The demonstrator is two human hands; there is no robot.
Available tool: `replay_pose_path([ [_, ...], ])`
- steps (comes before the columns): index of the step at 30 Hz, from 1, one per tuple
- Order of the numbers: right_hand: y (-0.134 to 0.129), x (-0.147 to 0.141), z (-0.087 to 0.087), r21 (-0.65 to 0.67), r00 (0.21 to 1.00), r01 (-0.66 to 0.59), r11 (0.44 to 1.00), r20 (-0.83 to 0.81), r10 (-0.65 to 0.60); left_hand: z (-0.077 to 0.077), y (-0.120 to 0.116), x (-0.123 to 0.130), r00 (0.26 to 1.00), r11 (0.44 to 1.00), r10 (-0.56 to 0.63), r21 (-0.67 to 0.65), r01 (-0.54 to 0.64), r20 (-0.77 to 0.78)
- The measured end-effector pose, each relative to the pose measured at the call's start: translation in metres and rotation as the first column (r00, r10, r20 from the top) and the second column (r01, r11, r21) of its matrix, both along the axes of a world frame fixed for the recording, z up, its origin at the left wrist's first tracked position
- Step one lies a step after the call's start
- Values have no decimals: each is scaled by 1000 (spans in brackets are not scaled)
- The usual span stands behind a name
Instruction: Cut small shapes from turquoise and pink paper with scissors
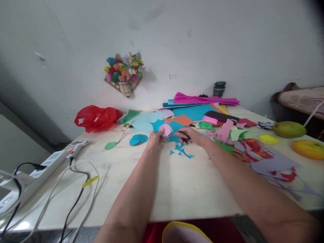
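Observation:
My left hand (156,139) pinches a blue sheet of paper (156,125) together with a pink paper circle (165,130) that lies on top of it. Black-handled scissors (186,135) are in my right hand (191,135), their blades pointing up and left beside the blue paper. Just below both hands, small blue paper scraps (180,148) are scattered on the table. Left of my left hand rest blue cut circles (138,139), overlapping one another. Farther left is a green paper disc (110,145) at the end of a thin stick.
Coloured paper scraps (260,153) cover the right side, with a green mango (289,129) and a yellow-orange fruit (308,149) at the edge. A red plastic bag (95,118) sits at back left. A power strip (43,172) and loose cables line the left. Rolled magenta paper (202,99) lies behind.

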State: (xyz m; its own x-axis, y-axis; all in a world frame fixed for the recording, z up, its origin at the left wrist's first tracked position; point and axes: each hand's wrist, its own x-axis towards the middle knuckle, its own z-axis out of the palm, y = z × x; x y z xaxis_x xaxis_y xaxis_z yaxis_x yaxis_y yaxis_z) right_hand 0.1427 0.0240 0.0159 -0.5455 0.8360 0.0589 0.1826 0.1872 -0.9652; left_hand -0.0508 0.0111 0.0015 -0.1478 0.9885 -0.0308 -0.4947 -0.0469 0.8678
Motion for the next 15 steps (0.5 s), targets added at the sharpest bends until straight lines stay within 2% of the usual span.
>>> replay_pose_path([
  [15,-1,-2,1,21,1000,16,1000,-16,-16,2,0,1,1000,1000,13,-17,-12,6],
])
